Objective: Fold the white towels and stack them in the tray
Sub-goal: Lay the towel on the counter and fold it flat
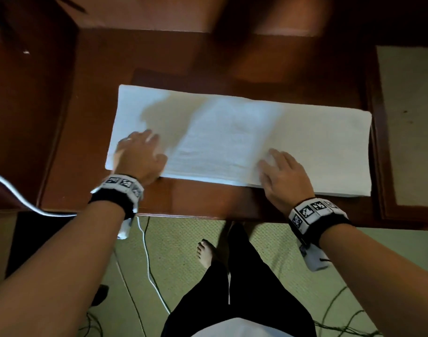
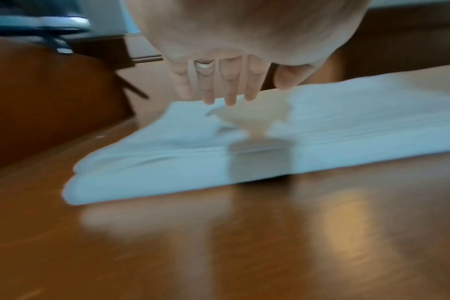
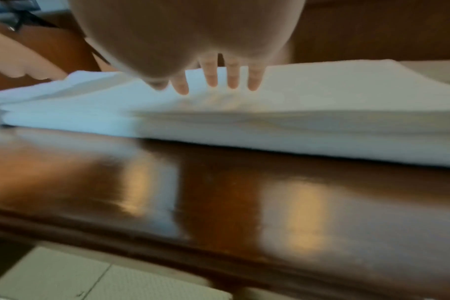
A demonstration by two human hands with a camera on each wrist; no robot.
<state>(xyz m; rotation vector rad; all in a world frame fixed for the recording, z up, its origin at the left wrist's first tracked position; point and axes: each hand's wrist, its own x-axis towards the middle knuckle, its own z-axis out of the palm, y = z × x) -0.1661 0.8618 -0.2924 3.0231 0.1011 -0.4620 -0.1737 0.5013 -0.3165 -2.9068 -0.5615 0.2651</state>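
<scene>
A white towel (image 1: 232, 132), folded into a long strip, lies across the brown wooden table (image 1: 203, 200). My left hand (image 1: 140, 156) rests flat on its left end, fingers straight. Over the near edge right of the middle, my right hand (image 1: 281, 176) lies flat, fingers spread on the cloth. The left wrist view shows the left hand (image 2: 219, 85), a ring on one finger, with its fingertips on the towel (image 2: 347, 132). The right wrist view shows the right hand (image 3: 219, 79) with straight fingers on the towel (image 3: 321, 121). No tray is recognisable in any view.
The table's near edge (image 1: 208, 216) runs just behind my wrists. A second wooden surface (image 1: 383, 166) adjoins on the right, beside pale flooring (image 1: 407, 117). Cables (image 1: 147, 263) trail over the green mat below, next to my bare foot (image 1: 205, 254).
</scene>
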